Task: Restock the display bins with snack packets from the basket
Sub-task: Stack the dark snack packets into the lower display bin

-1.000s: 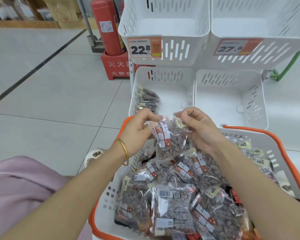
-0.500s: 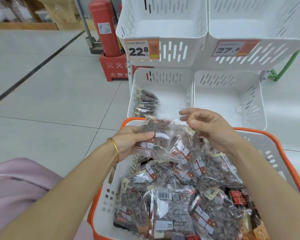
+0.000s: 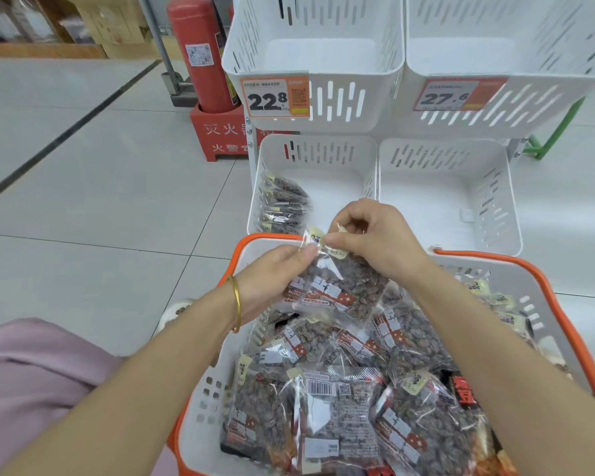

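Left hand (image 3: pixel 272 276): thumb and forefinger pinch the top seal of the held packets (image 3: pixel 337 290); its other fingers are hidden behind the plastic. A bangle (image 3: pixel 236 304) sits at the wrist.

Right hand (image 3: pixel 375 238): thumb and forefinger pinch the same top edge at a yellow label, with the remaining fingers curled in.

The held packets are clear bags of dark snack that overlap each other. There are at least two, but the exact count cannot be told. They hang over the far end of the basket (image 3: pixel 200 417), just short of the lower left bin (image 3: pixel 323 156).

The basket has white walls and an orange rim and is heaped with similar packets. Its near edge is cut off by the frame, and its right side is partly covered by the forearm.

In the lower left bin, a stack (image 3: pixel 284 204) stands on edge against the left wall, its lower end hidden behind the basket rim.

The front of the lower right bin (image 3: pixel 461 159) is hidden by the basket.

The upper bins are cut off at the top. Their tags read 22.8 (image 3: pixel 275 96) and 27.6 (image 3: pixel 457 94), the second blurred.
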Tool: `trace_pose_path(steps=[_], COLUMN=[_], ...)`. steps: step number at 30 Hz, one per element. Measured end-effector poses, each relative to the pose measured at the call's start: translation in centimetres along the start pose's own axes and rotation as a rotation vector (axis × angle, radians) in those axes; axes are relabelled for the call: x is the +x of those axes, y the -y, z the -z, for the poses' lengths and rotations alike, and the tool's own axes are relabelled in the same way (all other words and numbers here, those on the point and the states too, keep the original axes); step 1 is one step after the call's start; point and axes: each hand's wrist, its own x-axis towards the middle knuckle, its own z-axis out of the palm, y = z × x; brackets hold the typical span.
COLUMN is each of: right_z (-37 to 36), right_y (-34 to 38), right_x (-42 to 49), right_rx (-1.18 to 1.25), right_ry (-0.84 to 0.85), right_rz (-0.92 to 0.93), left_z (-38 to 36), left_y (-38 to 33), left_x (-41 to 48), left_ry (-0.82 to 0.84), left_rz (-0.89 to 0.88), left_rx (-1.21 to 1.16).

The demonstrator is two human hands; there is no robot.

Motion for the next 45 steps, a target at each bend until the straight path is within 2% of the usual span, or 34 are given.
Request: trace_pose_path(steps=[2,6,10,11,14,15,17,19,21,23,24,26,28,30,33,36,38,40,43,45], right_z=[-0.6,-1.6,0.9,1.7,2.6,2.4,2.0,1.7,1.7,1.5,1.3,0.5,-0.9,-2.6,-4.9,-7.3,-8.6,-9.4,-9.8,-9.7], right_y=[0.3,0.7,0.3,-0.2,-1.4,-1.7,-2.1,-2.2,-2.7,-3.5,-4.1,-5.8,-8.0,-10.0,-12.0,-13.5,-14.1,-14.1,-13.4,-13.1], right_x=[0.2,0.4,1.1,1.4,2.1,2.5,3.9,6.0,8.3,10.5,11.4,13.2,15.1,17.5,21.7,25.3,26.8,27.6,27.7,27.3], right_rx=[0.004,0.083,0.155,0.137,0.225,0.275,0.318,0.298,0.245,0.081,-0.104,-0.519,-0.787,-0.917,-0.987,-0.878,-0.591,-0.325,-0.207,-0.202], right_ry=[-0.001,0.036,-0.107,-0.03,0.39,0.449,0.427,0.324,0.188,-0.018,-0.128,-0.28,-0.324,-0.304,-0.29,-0.137,0.039,0.104,0.156,0.212], right_rz=[0.032,0.037,-0.057,-0.125,-0.338,-0.357,-0.336,-0.295,-0.225,-0.115,-0.038,0.103,0.168,0.155,0.062,0.085,0.079,-0.008,-0.147,-0.166], left_z=[-0.3,-0.6,0.2,0.6,1.3,1.5,2.1,2.6,3.4,5.0,5.9,7.5,8.3,8.3,8.4,8.3,8.3,8.3,8.3,8.3], left_y=[0.1,0.3,0.4,0.3,-0.4,-0.7,-1.5,-2.1,-2.1,-1.6,-1.0,0.7,2.6,3.9,4.5,4.4,4.4,4.4,4.3,4.2], left_x=[0.1,0.5,0.7,0.9,1.9,2.5,3.9,5.4,7.2,9.0,9.8,11.2,12.1,12.7,13.3,13.3,13.3,13.3,13.3,13.4], left_ry=[-0.019,-0.128,-0.167,-0.176,-0.212,-0.221,-0.234,-0.275,-0.388,-0.554,-0.63,-0.678,-0.631,-0.532,-0.479,-0.47,-0.457,-0.452,-0.443,-0.432], left_rz=[-0.029,-0.089,-0.087,-0.078,-0.072,-0.079,-0.092,-0.135,-0.21,-0.293,-0.308,-0.266,-0.217,-0.145,-0.063,-0.065,-0.062,-0.058,-0.048,-0.036], left_rx=[0.163,0.268,0.221,0.208,0.18,0.174,0.176,0.207,0.255,0.379,0.499,0.769,0.996,1.168,1.213,1.203,1.208,1.212,1.219,1.226])
